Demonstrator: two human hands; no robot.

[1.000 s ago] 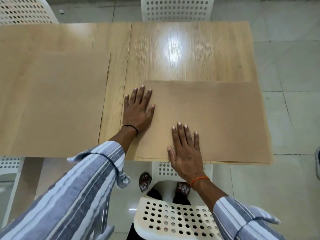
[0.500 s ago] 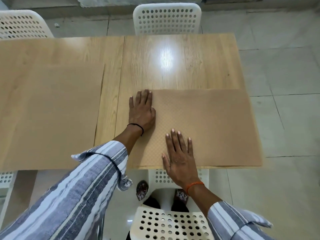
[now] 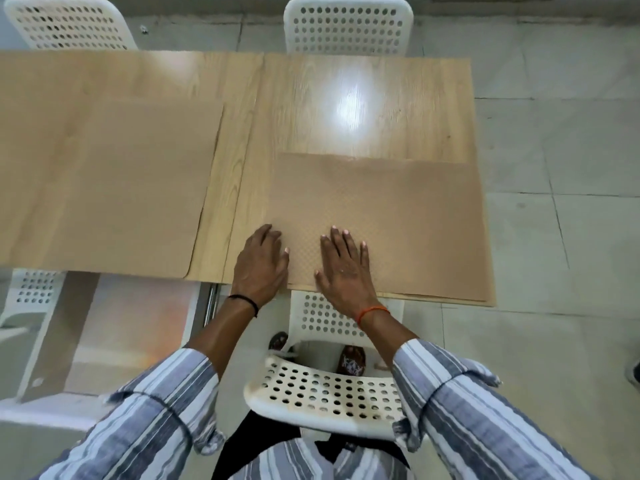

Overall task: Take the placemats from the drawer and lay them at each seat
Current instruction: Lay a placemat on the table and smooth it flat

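Both hands slid nearer; right hand (image 3: 346, 268) fingers flat on placemat (image 3: 398, 216).

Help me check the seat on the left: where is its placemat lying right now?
In the head view, the left placemat lies flat on the table, left of the placemat under both hands.

White perforated chairs (image 3: 348, 24), tiled floor (image 3: 554, 358) — perhaps sandals (image 3: 352, 360)
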